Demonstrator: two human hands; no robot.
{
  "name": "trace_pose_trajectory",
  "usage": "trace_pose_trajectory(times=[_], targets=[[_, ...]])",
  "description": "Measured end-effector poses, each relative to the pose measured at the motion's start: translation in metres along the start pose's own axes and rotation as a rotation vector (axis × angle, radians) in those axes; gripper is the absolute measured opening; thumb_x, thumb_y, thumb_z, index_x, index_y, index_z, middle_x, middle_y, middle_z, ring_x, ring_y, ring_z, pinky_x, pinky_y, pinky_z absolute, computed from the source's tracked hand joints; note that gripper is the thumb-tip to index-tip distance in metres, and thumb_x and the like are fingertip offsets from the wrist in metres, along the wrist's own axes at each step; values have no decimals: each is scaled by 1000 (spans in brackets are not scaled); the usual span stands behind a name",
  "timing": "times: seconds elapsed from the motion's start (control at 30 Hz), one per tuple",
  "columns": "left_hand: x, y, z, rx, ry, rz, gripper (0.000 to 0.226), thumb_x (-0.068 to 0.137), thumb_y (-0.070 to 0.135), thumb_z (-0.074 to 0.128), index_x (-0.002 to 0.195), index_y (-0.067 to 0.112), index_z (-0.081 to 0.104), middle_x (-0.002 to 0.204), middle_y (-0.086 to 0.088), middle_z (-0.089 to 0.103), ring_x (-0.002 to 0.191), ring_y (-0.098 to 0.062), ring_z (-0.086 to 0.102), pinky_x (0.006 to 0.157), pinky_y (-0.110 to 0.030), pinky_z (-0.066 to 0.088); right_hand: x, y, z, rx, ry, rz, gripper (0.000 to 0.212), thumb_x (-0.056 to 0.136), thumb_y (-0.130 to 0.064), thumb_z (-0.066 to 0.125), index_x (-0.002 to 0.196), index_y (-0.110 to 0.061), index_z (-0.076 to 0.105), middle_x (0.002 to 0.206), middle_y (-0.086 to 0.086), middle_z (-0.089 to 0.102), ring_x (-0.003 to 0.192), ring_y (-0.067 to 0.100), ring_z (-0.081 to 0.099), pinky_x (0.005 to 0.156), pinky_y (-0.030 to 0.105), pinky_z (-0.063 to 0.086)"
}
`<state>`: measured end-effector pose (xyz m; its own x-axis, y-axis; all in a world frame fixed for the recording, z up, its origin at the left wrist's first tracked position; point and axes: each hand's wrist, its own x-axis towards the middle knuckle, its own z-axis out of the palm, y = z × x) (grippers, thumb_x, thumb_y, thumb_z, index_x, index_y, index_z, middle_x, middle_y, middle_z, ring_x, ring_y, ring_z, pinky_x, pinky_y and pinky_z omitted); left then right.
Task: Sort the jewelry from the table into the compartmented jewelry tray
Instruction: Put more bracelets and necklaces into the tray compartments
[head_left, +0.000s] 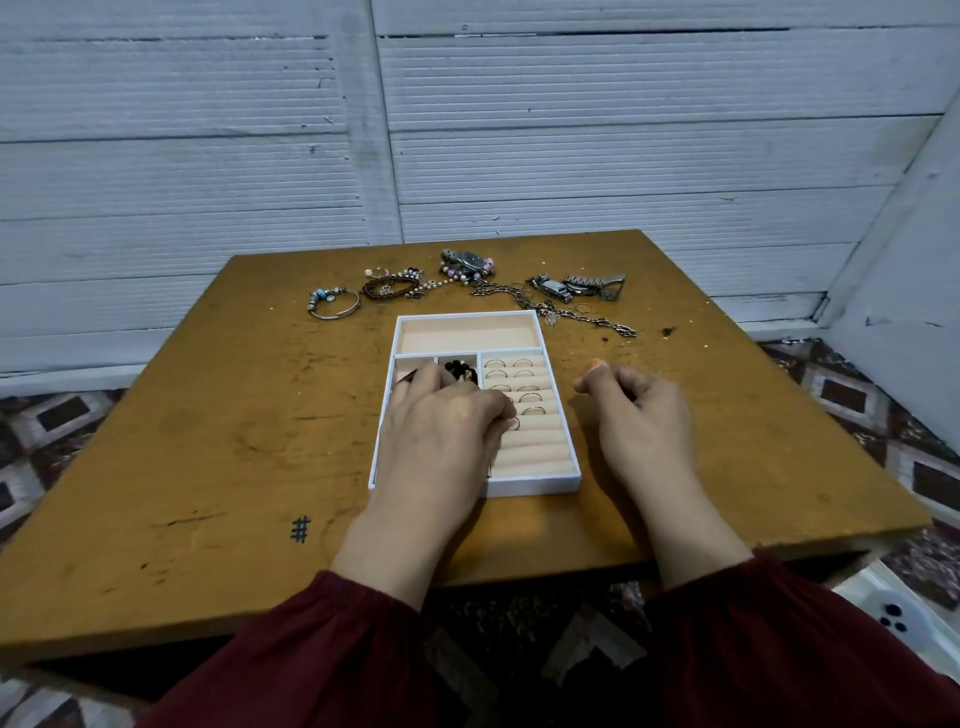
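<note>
Made out one piece of writing: a black hash sign (301, 529) inked on the worn brown table (208, 415) near its front edge. Could not read the dial of the watch (470, 260) at the far side (too small).

Saw the jewelry tray (535, 486) at the table's middle: white rim, peach lining, one wide compartment across the far end, small pockets on the left, ridged rolls on the right. Noted several thin rings (522, 387) slotted upright in the far rolls and a dark beaded bracelet (460, 370) coiled in a small pocket.

Found the left hand (441, 421) over the tray's left side, fingers bent and pressed together, tips down in the pockets, thumb at the rolls; could not tell of any grip. Found the right hand (639, 410) just beside the tray's right wall, fingers curled, thumb tip against the forefinger; again could not tell of anything pinched.

Spotted loose jewelry beyond the tray: a bangle with blue beads (332, 302), a braided bracelet (387, 287), two metal watches (576, 286) and a chain (587, 317) near the tray's far right corner.
</note>
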<state>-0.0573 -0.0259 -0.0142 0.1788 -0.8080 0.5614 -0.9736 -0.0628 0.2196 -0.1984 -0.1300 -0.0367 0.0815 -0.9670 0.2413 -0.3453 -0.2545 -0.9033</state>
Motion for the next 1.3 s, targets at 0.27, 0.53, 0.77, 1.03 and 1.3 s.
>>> trace_pose_trajectory(times=[0.27,0.53,0.77,1.03,1.3], targets=[[0,2,-2,42,-43,-73,11,77,29,64,81,27,74,88,9,67,89,-27,53,69,-26,14,0,-1,2,-15,2,-13,30,90,-38,53,72,-22,71,71,-6,68,71,13,59,64,30,42],[-1,5,-5,32,-86,-107,15,89,29,61,95,28,74,104,8,64,104,-26,46,71,-29,15,-2,2,2,-88,-3,0,31,91,-38,53,72,-22,71,54,-8,51,63,15,50,54,28,33],[-1,7,-6,52,-165,-104,25,97,32,46,111,31,67,114,11,61,110,-20,39,78,-30,18,-1,1,2,-124,3,0,29,90,-38,53,78,-21,73,67,-2,62,74,20,57,62,31,40],[-1,1,-3,5,31,-135,18,80,21,54,88,24,71,86,3,65,86,-26,57,69,-30,34,-2,0,1,-120,-3,-14,32,88,-37,53,74,-15,71,66,1,63,70,23,57,62,34,43],[10,-6,-11,-146,100,-272,16,89,20,54,97,27,67,96,10,62,92,-17,50,75,-30,35,8,-19,20,-183,-2,-151,42,80,-49,42,74,-17,67,76,1,64,83,29,59,70,44,51]])
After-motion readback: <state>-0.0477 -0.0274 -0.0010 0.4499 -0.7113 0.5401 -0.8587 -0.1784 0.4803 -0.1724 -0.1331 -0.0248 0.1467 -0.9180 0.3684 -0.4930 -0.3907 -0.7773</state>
